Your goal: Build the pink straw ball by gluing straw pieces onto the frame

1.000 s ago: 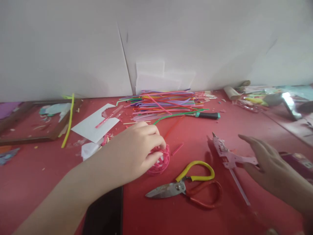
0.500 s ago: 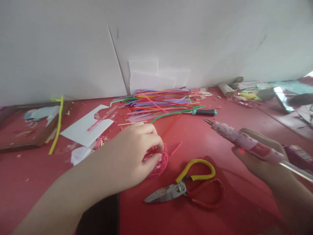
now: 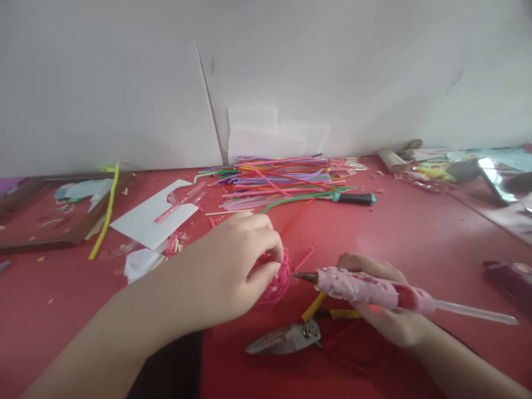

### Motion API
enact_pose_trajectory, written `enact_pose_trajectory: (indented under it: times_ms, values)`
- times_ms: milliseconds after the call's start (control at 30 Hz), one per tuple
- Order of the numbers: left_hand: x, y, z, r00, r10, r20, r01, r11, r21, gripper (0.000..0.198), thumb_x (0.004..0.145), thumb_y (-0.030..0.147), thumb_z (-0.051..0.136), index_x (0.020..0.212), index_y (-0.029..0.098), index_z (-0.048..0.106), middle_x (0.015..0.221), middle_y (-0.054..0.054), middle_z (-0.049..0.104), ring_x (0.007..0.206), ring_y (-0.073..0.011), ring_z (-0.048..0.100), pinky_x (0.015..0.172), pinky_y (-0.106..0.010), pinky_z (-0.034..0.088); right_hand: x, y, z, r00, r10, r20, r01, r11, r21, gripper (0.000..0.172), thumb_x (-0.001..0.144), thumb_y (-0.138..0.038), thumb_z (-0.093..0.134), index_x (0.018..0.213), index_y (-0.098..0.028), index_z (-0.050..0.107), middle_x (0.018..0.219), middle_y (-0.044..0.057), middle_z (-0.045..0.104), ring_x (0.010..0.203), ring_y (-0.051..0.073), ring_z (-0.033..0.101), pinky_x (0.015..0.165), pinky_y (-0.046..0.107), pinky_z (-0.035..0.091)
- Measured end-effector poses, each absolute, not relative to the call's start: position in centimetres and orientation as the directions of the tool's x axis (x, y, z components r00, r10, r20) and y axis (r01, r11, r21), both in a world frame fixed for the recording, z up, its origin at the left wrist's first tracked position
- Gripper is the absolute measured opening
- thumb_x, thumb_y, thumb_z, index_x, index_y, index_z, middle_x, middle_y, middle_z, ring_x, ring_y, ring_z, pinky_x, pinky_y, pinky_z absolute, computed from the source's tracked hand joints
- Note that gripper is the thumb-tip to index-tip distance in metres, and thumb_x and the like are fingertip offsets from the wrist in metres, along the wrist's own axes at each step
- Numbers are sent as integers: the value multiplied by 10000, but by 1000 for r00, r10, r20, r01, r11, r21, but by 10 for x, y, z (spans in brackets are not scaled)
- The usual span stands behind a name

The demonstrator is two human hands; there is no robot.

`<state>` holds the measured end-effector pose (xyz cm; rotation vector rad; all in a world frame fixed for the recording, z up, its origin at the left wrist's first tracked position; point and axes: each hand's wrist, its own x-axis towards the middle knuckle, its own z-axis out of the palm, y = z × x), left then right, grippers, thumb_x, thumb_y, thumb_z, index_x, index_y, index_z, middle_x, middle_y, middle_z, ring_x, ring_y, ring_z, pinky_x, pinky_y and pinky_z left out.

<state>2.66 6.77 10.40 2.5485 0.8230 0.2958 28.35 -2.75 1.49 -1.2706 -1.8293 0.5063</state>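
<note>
A small round pink openwork piece (image 3: 276,285) rests on the red table, and my left hand (image 3: 245,260) pinches its upper left part with thumb and forefinger. My right hand (image 3: 386,305) is wrapped round a pink glue gun (image 3: 361,288), whose metal tip points left, just right of the pink piece and apart from it. A clear glue stick (image 3: 476,312) sticks out of the gun's back end. Below the gun lie scissors (image 3: 286,338) with yellow and red handles, partly hidden by the gun and my right hand. A short pink stick (image 3: 303,259) lies near the gun's tip.
Behind my hands lies a pile of coloured sticks (image 3: 282,177), with a black-handled knife (image 3: 355,198) beside it. White paper (image 3: 155,216), a yellow strip (image 3: 106,216) and a wooden frame (image 3: 78,235) are at the left. A purple object (image 3: 509,282) sits at the right.
My right hand has brought the glue gun left, close to the pink piece and over the scissors' handles. My left hand keeps its pinch. The view has shifted slightly.
</note>
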Motion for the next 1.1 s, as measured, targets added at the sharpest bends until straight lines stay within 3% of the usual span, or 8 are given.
enact_pose_trajectory:
  times_ms: [200,567,1100]
  values:
    - [26,69,103,798,598,69,497,-719,486,140,923,174,527,817,243,587,901,28,603,875,-171,541,749,-305,411,280,-22,18,-242,876,418,469,482,-740,49,800,-234,557,785,-196,584,664,11,582,495,117,526,439,245,418]
    - [26,68,104,796,600,80,492,-719,491,147,913,166,531,797,236,588,875,13,616,841,-177,556,709,-299,435,281,-20,17,-230,865,446,536,495,-684,49,817,-227,525,780,-209,550,666,11,560,500,132,509,451,265,413]
    - [25,67,104,797,597,90,492,-728,477,133,914,170,536,817,235,599,889,6,627,866,-187,561,729,-312,444,283,-26,2,-185,903,387,495,426,-757,113,877,-302,509,840,-212,567,702,17,557,520,132,493,469,271,384]
